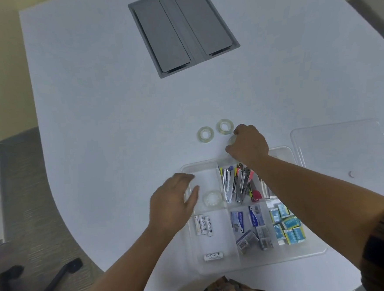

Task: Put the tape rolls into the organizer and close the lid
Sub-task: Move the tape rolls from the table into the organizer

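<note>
A clear plastic organizer [312, 251] lies on the white table in front of me. One clear tape roll [212, 198] lies flat in its far-left compartment. Two more tape rolls [205, 134] [225, 126] lie on the table beyond the organizer. My right hand [247, 144] is just past the organizer's far edge, fingers closed on another tape roll [232, 140], mostly hidden under the hand. My left hand [174, 200] rests open on the organizer's left rim, beside the roll inside. The clear lid [339, 148] lies flat to the right.
Other compartments hold staplers [237, 183], batteries [203, 227], staple boxes [249, 227] and blue packets [287, 225]. A grey cable hatch [184, 27] sits in the table farther off. The table edge curves at the left, with a black chair base [37, 283] on the floor.
</note>
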A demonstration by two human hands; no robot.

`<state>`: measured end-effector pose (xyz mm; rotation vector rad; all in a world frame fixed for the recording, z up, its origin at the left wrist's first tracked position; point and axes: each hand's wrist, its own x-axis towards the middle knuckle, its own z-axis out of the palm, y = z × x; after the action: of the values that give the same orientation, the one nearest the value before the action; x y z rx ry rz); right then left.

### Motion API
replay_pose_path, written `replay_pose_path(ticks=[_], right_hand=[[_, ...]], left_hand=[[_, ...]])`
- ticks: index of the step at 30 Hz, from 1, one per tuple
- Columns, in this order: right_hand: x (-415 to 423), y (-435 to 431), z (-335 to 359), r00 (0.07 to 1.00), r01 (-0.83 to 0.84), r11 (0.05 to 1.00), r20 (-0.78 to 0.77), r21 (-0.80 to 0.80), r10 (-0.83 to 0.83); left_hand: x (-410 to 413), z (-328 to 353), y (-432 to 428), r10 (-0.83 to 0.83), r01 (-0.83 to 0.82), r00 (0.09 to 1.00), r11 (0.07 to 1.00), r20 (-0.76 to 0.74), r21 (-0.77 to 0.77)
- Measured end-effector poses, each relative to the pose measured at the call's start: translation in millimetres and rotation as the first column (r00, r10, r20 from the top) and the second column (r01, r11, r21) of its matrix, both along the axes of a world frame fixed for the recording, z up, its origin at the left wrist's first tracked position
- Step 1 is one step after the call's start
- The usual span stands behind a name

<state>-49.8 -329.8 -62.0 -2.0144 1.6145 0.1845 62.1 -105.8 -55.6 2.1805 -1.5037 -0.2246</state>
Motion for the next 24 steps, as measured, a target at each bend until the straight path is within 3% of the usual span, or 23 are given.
replay_pose_path(ticks=[4,8,12,16,20,24], right_hand=[[4,8,18,0.942,0.037,0.992,0.334,-0.118,0.005],[6,34,41,0.875,-0.175,0.974,0.430,-0.142,0.221],[-8,73,40,0.842,-0.371,0.921,0.377,-0.118,0.387],[-14,97,27,0.832,-0.484,0.871,0.260,-0.088,0.489],[-12,110,14,0.750,-0.643,0.735,0.019,-0.215,0.661],[-9,113,4,0.702,-0.708,0.677,-0.087,-0.200,0.707]], left_hand=[[23,-22,19,0.196,-0.190,0.979,0.978,-0.064,0.089],[36,-54,30,0.202,-0.161,0.979,0.874,-0.041,0.458],[34,-72,33,0.188,-0.115,0.981,0.783,-0.057,0.612],[35,-75,33,0.181,-0.102,0.981,0.775,-0.064,0.624],[35,-75,35,0.170,-0.091,0.983,0.773,-0.066,0.628],[35,-78,35,0.164,-0.087,0.984,0.773,-0.066,0.629]])
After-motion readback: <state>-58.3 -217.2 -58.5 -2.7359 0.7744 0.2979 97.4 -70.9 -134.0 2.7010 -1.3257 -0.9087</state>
